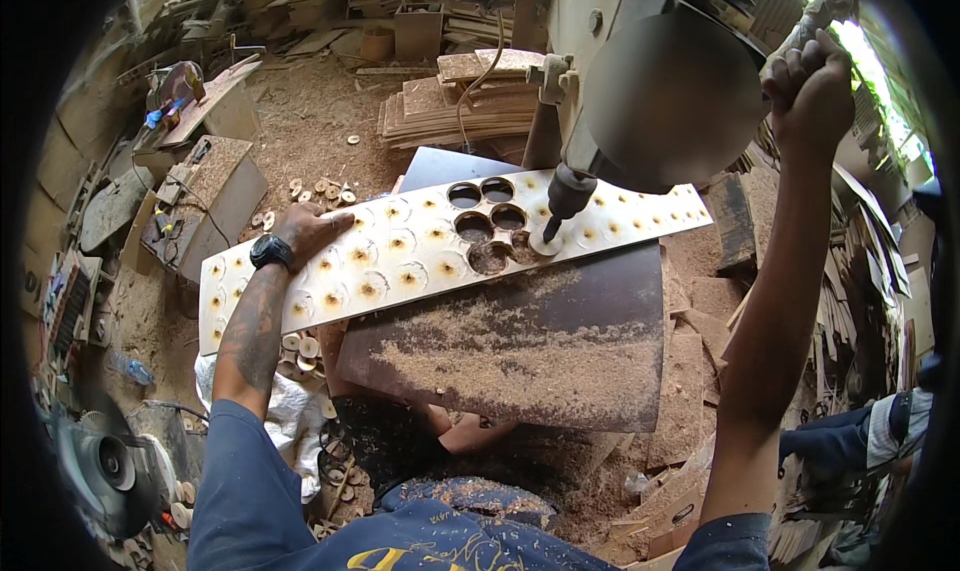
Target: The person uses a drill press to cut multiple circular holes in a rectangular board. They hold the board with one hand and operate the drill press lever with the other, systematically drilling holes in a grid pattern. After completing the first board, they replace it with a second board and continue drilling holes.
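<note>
A long white board (410, 276) with rows of scorched centre marks and faint circles lies aslant under a drill press (570, 196). Several round holes pierce its middle. The drill's tip meets the board beside those holes, where a pale disc (545, 244) shows. My left hand (312, 231), a black watch on its wrist, grips the far edge of the board left of the holes; some of its fingers are hidden. Up at the right, my right hand (808, 86) is closed round the drill press lever (822, 16).
The dark worktable (520, 341) under the board is strewn with sawdust. Behind it stand stacked wooden sheets (455, 111). Cut discs (320, 188) litter the floor. A fan (108, 461) stands at lower left; another person's clothed leg (850, 433) shows at right.
</note>
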{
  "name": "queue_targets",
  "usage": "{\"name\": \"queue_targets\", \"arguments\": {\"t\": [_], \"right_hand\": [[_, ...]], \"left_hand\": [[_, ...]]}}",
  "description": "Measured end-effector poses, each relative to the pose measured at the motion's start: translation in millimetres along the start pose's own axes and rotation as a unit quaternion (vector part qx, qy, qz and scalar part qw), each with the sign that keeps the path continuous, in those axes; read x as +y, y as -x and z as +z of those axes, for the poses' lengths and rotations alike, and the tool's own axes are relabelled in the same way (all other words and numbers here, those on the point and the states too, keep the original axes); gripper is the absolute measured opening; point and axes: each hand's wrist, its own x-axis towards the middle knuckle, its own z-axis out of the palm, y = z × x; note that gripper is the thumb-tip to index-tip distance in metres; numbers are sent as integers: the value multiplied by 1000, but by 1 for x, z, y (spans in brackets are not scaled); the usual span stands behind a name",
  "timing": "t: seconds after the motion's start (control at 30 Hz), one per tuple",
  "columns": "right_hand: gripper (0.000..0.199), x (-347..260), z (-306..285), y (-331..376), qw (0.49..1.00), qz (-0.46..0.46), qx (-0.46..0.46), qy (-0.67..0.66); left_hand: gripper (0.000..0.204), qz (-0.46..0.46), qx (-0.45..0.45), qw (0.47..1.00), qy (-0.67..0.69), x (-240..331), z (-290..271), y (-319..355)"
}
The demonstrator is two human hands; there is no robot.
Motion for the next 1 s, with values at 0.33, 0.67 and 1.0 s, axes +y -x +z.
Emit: {"name": "queue_targets", "arguments": {"t": [0.33, 0.67, 1.0], "right_hand": [[39, 3, 3, -23, 999, 16, -29, 22], [41, 24, 17, -85, 992, 74, -82, 57], [39, 9, -13, 3, 999, -27, -9, -20]], "left_hand": [[65, -28, -46, 998, 26, 12, -2, 1], [80, 67, -77, 995, -4, 78, 25, 46], [86, 93, 3, 995, -46, 95, 33, 76]]}}
